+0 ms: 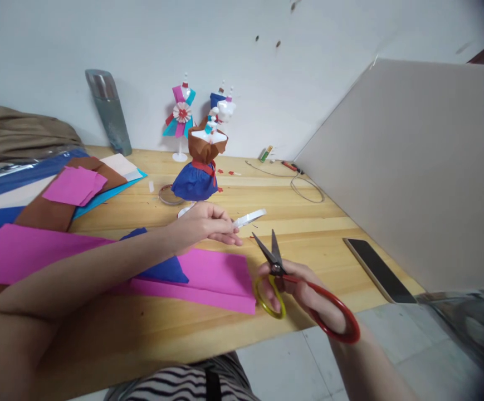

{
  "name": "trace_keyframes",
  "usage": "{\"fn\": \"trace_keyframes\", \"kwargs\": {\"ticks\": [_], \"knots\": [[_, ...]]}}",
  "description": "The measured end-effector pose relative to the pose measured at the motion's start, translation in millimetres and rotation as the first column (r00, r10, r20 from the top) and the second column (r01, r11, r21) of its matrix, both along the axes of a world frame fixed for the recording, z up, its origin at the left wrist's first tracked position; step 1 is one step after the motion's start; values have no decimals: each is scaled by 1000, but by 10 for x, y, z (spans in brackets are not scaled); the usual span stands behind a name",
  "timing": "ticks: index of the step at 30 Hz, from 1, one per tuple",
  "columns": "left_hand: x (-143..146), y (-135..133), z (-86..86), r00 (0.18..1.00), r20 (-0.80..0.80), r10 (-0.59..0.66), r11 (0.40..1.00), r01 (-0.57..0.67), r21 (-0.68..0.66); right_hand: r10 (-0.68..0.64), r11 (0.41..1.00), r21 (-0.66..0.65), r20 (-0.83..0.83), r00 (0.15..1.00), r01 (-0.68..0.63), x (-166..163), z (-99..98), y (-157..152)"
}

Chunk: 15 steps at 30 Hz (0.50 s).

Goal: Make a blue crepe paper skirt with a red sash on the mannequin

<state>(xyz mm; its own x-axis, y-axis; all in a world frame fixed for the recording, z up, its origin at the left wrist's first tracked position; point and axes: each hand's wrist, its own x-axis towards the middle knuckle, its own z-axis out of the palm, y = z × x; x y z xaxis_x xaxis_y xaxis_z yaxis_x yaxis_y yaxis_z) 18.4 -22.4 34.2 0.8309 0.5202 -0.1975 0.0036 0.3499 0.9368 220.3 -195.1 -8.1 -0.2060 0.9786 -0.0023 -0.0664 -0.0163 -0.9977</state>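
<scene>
Pinched in my left hand (216,223) is a short white strip (250,218), perhaps tape or paper; its free end points right. My right hand (308,292) grips scissors (275,268) with one red and one yellow handle loop. The blades are spread and point up, just right of the strip's free end and apart from it. Behind my left hand stands a small dress form (209,136) in a brown top, red sash and blue skirt (195,182). Under my left forearm lie pink paper (225,273) and a blue piece (162,270).
Folded coloured sheets (45,214) cover the table's left side. A bottle (110,114) and more small dress forms (182,111) stand by the wall. A tape roll (170,195) lies behind my left hand. On the right are a phone (377,270), a cable (308,197) and a grey partition (412,167).
</scene>
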Motion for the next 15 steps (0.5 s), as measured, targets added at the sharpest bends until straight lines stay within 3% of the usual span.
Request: {"fn": "trace_keyframes", "kwargs": {"ticks": [7, 15], "knots": [[17, -29, 10, 999, -49, 13, 999, -11, 40, 98, 995, -19, -92, 991, -100, -132, -21, 106], [4, -56, 31, 1000, -24, -9, 992, 12, 127, 76, 995, -63, -100, 992, -83, -209, -16, 233]]}}
